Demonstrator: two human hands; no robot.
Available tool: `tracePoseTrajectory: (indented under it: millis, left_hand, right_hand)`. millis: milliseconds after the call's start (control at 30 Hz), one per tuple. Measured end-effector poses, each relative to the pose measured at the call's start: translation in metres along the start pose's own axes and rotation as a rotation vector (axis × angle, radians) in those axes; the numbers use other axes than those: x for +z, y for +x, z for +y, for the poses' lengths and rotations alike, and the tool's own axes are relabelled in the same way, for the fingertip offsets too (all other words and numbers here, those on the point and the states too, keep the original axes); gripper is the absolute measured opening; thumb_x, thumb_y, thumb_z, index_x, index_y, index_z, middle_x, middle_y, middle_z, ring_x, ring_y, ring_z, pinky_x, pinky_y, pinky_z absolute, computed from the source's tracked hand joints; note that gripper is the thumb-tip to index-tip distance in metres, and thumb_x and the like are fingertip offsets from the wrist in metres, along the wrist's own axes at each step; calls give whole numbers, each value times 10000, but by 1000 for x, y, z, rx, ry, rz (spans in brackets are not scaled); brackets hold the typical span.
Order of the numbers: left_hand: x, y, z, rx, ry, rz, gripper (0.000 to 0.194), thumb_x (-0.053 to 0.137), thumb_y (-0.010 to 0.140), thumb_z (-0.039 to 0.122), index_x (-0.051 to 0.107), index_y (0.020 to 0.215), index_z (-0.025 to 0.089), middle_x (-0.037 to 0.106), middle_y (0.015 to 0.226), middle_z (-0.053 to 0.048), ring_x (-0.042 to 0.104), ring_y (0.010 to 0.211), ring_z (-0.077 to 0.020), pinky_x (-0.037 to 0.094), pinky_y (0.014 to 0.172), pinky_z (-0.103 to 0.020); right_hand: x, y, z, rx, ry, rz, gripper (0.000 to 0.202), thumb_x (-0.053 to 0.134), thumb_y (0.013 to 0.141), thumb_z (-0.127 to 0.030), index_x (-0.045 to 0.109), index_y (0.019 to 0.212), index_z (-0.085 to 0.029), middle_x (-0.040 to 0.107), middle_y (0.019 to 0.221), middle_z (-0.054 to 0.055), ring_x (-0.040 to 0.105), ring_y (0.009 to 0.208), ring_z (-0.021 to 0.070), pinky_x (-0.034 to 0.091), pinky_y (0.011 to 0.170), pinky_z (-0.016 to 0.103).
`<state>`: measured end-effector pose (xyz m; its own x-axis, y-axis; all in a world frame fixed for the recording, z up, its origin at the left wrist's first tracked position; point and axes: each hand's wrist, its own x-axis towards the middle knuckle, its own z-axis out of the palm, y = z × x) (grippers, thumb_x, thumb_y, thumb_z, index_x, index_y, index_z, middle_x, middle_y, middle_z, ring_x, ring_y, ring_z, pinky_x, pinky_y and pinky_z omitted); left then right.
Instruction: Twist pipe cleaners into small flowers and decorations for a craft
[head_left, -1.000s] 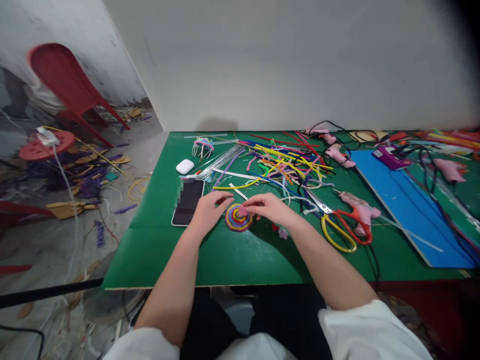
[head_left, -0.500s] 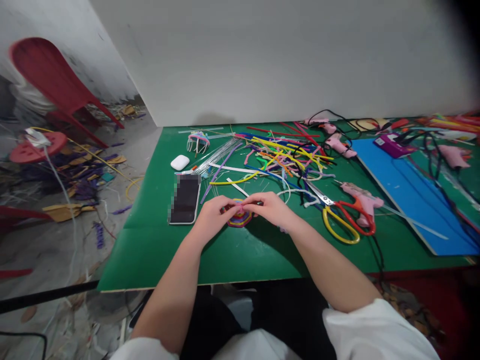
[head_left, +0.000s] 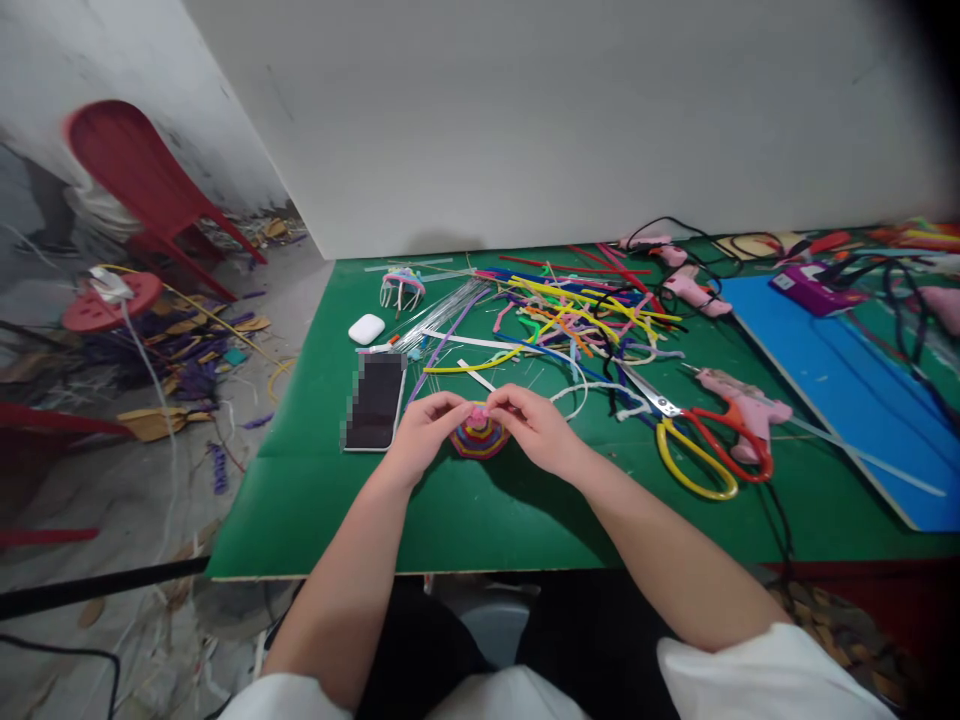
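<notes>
Between my hands is a small round craft piece (head_left: 480,443), ringed in pink, yellow, blue and purple like a little umbrella top, apparently wound from pipe cleaners. My left hand (head_left: 426,432) pinches its pink top from the left. From the right, my right hand (head_left: 536,428) pinches the same pink part with thumb and forefinger. The fingertips almost meet and cover part of the top. A smartphone (head_left: 375,402) lies left of my left hand. Just beyond the hands is a heap of colourful pipe cleaners (head_left: 577,315).
Scissors (head_left: 694,445) with red and yellow handles lie on the right, beside a pink glue gun (head_left: 742,400). A blue board (head_left: 810,370) bears a purple box (head_left: 817,290). A white earbud case (head_left: 367,328) and a small beaded-looking piece (head_left: 402,288) sit at the back left of the green table (head_left: 300,520).
The view has shifted slightly, so the table things sit a little further right. My fingers have drawn slightly apart, showing more of the pink top; both hands still hold the piece.
</notes>
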<state>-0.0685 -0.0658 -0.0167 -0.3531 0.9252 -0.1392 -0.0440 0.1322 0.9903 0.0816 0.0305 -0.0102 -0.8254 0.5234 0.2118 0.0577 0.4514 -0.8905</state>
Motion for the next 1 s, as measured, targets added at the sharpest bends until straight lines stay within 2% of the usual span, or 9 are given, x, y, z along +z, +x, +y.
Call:
tracePoseTrajectory:
  millis: [167, 333, 433, 533, 667, 833, 1000]
  left_hand:
    - [1, -2, 1, 35, -68, -18, 222, 624, 740, 362, 602, 717, 143, 592, 677, 7, 516, 609, -89, 412, 582, -214]
    - [2, -1, -3, 80, -36, -47, 217, 603, 765, 367, 577, 775, 152, 574, 716, 12, 515, 641, -86, 414, 601, -199]
    - [3, 0, -4, 99, -26, -29, 233, 601, 765, 382, 573, 780, 152, 570, 711, 11, 511, 636, -87, 408, 597, -197]
    - [3, 1, -5, 115, -56, 3, 234, 599, 768, 385, 565, 783, 154, 568, 695, 16, 513, 624, -87, 410, 595, -203]
    - [5, 1, -6, 114, -70, -17, 231, 598, 772, 381, 565, 784, 153, 584, 697, 12, 529, 629, -89, 418, 608, -204]
    - [7, 0, -5, 93, -114, -36, 220, 602, 774, 371, 561, 778, 154, 585, 692, 20, 554, 630, -82, 432, 608, -190]
    - [11, 1, -3, 14, -204, -22, 241, 622, 754, 374, 521, 793, 159, 626, 665, 17, 615, 594, -112, 503, 638, -247]
  right_hand:
    - [-3, -2, -5, 24, 87, -158, 142, 509, 831, -335, 555, 820, -201, 584, 834, 7, 542, 759, 115, 435, 668, 223]
    - [-2, -1, -3, 154, 95, -72, 226, 588, 757, -406, 583, 726, -182, 594, 726, -4, 521, 627, 99, 420, 592, 219]
    - [-4, 0, 0, 218, 197, -51, 244, 608, 738, -415, 614, 748, -171, 611, 709, -1, 522, 592, 97, 422, 570, 226]
    - [-8, 3, 5, 212, 314, -48, 211, 610, 745, -368, 635, 805, -167, 629, 733, 3, 535, 591, 92, 438, 584, 232]
    - [-13, 6, 9, 193, 358, -17, 144, 623, 734, -283, 627, 832, -178, 646, 799, 3, 560, 625, 89, 455, 612, 234]
    - [-18, 7, 8, 195, 340, -7, 155, 643, 718, -294, 618, 815, -176, 652, 806, 8, 582, 671, 101, 469, 628, 242]
    - [-19, 7, 8, 190, 255, -38, 150, 620, 737, -282, 645, 825, -164, 661, 792, 19, 574, 661, 101, 458, 600, 233]
